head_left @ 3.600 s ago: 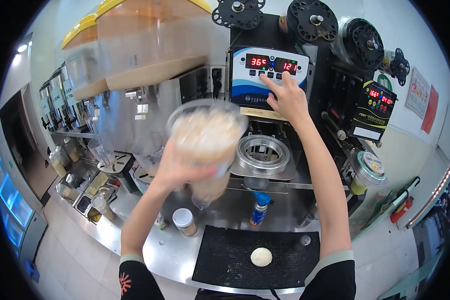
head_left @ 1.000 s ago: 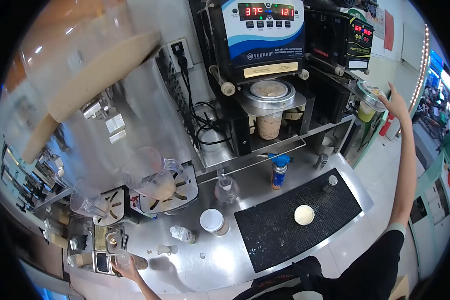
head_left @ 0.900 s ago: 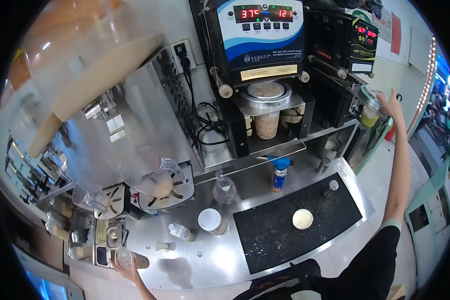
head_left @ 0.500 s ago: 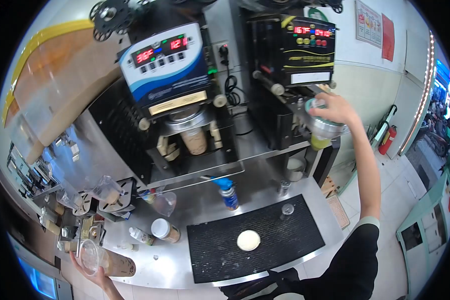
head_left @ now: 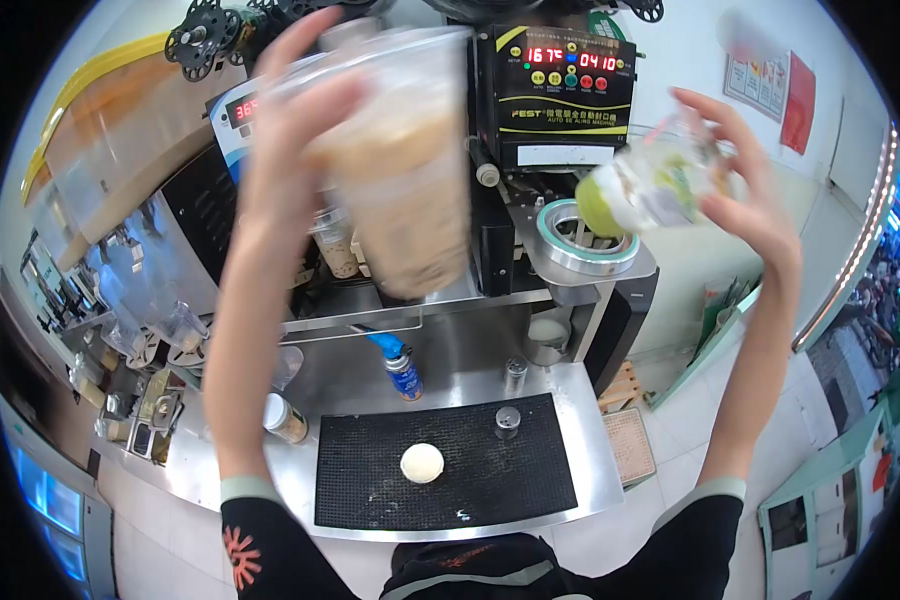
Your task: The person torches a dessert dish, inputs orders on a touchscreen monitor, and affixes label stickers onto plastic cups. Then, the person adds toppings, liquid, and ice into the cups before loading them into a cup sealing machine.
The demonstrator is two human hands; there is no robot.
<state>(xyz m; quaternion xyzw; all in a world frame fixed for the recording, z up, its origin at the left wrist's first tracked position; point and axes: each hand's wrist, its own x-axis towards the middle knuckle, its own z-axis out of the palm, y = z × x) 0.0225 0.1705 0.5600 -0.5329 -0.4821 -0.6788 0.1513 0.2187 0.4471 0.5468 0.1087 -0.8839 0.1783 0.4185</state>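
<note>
Raised high, my left hand [head_left: 300,130] grips a large clear plastic cup [head_left: 410,190] with a milky brown drink, blurred by motion. My right hand [head_left: 755,195] is closed around a smaller clear cup [head_left: 655,190] with green and white contents, tilted sideways. That cup hangs just above the metal cup ring [head_left: 590,262] of the black sealing machine [head_left: 560,100]. Behind the large cup, another cup with a brown drink [head_left: 336,245] sits in the blue-and-white sealing machine [head_left: 232,115], which is partly hidden.
On the steel counter, a black mat [head_left: 370,500] holds a round cream-coloured disc [head_left: 422,463] and a small clear cup [head_left: 507,422]. A blue spray can [head_left: 403,375], a metal shaker [head_left: 515,374] and a white-lidded jar [head_left: 286,418] stand around it.
My left hand has brought the large cup up from the lower left. My right hand has lifted the green cup out of the machine's ring and tilted it. The view has shifted right.
</note>
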